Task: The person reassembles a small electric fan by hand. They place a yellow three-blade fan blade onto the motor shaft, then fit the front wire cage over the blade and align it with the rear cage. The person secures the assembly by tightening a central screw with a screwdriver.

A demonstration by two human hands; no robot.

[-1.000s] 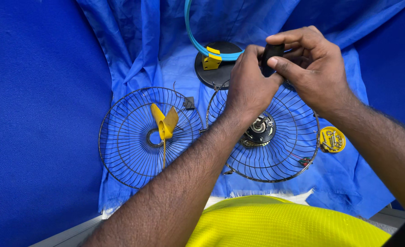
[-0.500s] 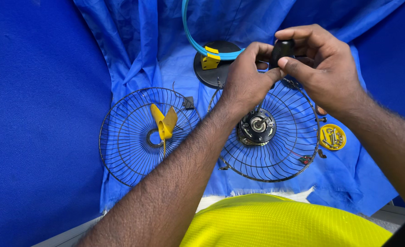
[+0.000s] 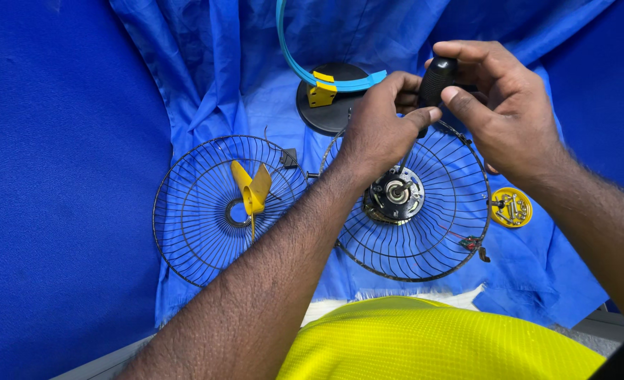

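Both hands meet above the right-hand wire fan guard [image 3: 424, 232], gripping a black tool handle [image 3: 436, 79]. The right hand [image 3: 502, 116] pinches the handle's upper part between thumb and forefinger; the left hand [image 3: 379, 130] closes its fingertips on the lower end. The handle's long axis runs nearly upright, tilted slightly, its lower end pointing down toward the motor hub [image 3: 395, 194] at the guard's centre. Whatever extends below the handle is hidden by the fingers. A second guard [image 3: 185, 211] lies to the left, carrying a yellow fan blade [image 3: 250, 190]. A small yellow dish of screws [image 3: 511, 207] sits just right of the guards on blue cloth [image 3: 206, 77].
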